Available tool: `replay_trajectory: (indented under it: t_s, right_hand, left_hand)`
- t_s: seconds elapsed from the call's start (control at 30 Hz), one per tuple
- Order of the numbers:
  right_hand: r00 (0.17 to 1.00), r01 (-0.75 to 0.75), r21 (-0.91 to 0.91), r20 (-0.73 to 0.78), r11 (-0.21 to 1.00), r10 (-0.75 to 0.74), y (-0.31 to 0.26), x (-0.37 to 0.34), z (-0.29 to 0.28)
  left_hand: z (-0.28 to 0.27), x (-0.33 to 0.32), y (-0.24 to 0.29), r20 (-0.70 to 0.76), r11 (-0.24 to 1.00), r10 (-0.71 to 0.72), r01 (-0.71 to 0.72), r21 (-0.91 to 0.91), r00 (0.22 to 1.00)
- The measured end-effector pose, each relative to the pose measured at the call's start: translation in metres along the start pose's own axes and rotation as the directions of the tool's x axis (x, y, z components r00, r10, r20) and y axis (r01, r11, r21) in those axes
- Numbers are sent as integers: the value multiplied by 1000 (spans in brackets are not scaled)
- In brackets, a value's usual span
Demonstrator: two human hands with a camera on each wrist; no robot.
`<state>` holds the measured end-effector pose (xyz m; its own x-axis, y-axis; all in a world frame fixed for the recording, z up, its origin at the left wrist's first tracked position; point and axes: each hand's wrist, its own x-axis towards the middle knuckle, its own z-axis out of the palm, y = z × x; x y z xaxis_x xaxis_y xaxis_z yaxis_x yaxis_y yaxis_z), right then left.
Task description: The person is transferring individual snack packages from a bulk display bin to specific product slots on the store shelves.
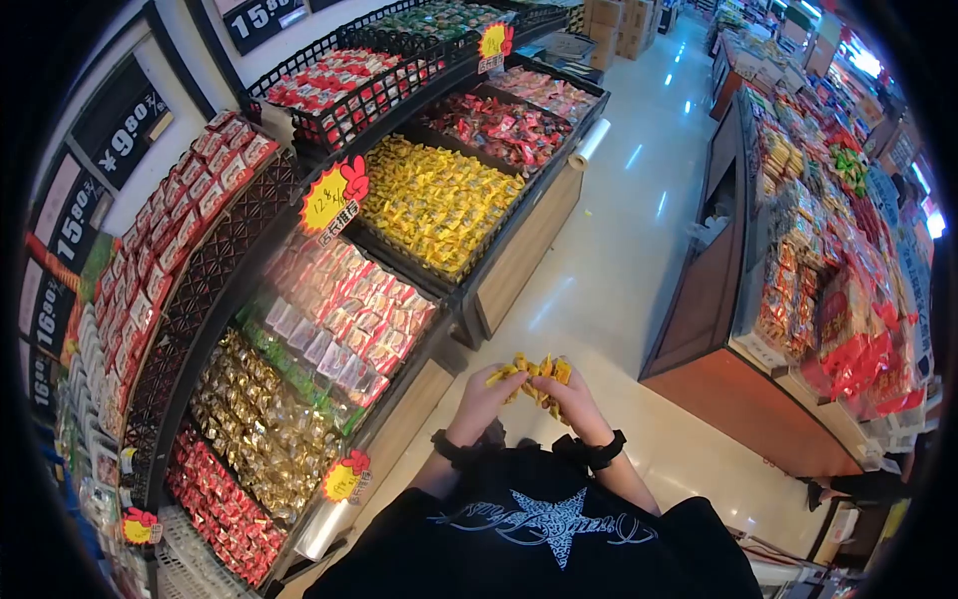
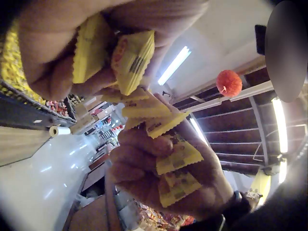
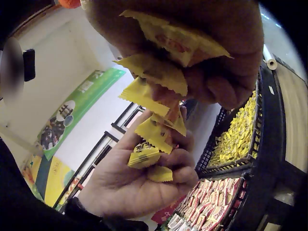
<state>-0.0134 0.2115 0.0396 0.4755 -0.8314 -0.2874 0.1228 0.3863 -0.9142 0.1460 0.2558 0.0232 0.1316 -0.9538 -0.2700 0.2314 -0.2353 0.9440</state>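
Note:
Several yellow-wrapped candies are held between the two hands in front of the chest. The left hand curls its fingers round some of them; the right hand grips others, and the hands nearly meet. In the left wrist view, yellow candies stick out from the near left hand, with more candies in the right hand beyond. The right wrist view shows candies at the near right hand and others on the left hand.
A bin of yellow candies stands on the left shelving, beside bins of red candies and gold candies. A shiny floor aisle runs ahead. At the right stands a wooden display counter piled with packaged goods.

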Motion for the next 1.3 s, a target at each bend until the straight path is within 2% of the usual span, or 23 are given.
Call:
replay_trajectory:
  t_s: [0.1,0.2,0.3,0.4,0.43,0.53,0.57,0.67,0.7,0.83,0.97,1.0,1.1,1.2,1.23,1.3]
  right_hand:
    - [1000,15,-45,13,999,-15,-2,38,-6]
    - [998,62,-65,1,996,-62,-10,87,0]
    - [996,82,-142,37,987,-77,-31,135,10]
    - [991,129,-169,63,977,-120,-55,181,24]
    - [989,131,-228,93,965,-112,-61,197,25]
    - [987,131,-281,131,951,-97,-64,236,28]
    - [989,112,-310,124,944,-76,-65,245,29]
    - [981,39,-328,191,944,26,-53,277,25]
    - [967,25,-358,244,933,68,-43,291,18]
    - [908,-18,-482,360,876,216,-27,342,15]
    - [821,-164,-585,365,794,438,-15,390,12]
    - [809,-155,-601,377,784,450,-6,403,7]
    - [771,-77,-659,436,748,463,10,443,-4]
    - [762,-26,-628,491,778,422,18,472,2]
    - [727,57,-699,518,713,451,9,479,5]
    - [714,234,-817,512,527,477,21,496,8]
  left_hand:
    - [-10,37,-1,-9,1000,-2,2,-18,1000]
    - [-24,76,12,-68,996,86,-84,27,994]
    - [-47,121,26,-147,978,123,-95,185,981]
    - [-64,163,48,-149,978,174,-154,141,973]
    - [-72,173,58,-137,969,169,-139,204,976]
    - [-91,212,48,-139,947,270,-236,219,953]
    - [-98,222,44,-133,939,241,-197,280,961]
    - [-105,227,58,-137,984,82,-58,171,987]
    - [-114,237,37,-122,983,77,-56,172,989]
    - [-128,252,9,-193,988,-57,83,131,980]
    - [-133,276,-23,-321,980,-113,158,120,940]
    - [-134,282,-28,-353,974,-135,190,124,926]
    - [-131,304,-19,-497,854,-193,394,340,846]
    - [-134,331,-53,-638,868,2,315,383,770]
    - [-134,336,-58,-657,846,6,347,406,754]
    - [-133,344,-63,-688,796,15,408,447,725]
